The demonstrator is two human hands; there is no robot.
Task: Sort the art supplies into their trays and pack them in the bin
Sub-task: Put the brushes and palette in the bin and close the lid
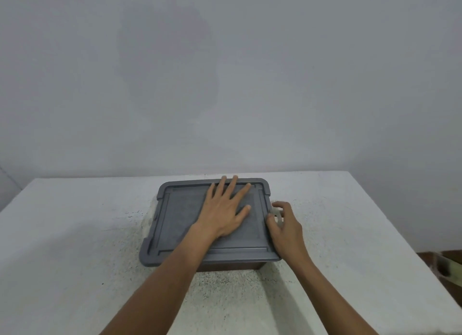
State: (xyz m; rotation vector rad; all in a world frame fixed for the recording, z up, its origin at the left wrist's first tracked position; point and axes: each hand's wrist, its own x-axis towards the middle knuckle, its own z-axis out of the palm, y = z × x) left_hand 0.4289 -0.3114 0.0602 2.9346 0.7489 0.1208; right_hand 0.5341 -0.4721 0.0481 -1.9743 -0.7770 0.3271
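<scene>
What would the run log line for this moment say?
bin: lid on | left hand: flat on lid | right hand: pinches pale latch at lid's right edge

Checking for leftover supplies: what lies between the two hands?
Head view: only a strip of the grey bin lid and its raised right rim, between the left hand lying flat on it and the right hand pinching its whitish latch.

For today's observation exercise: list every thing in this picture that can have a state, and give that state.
lid: closed on the bin.
bin: covered, on the table.
clip: at lid's right edge, fastening unclear.
left hand: flat on the lid.
right hand: pinches the clip.
</scene>
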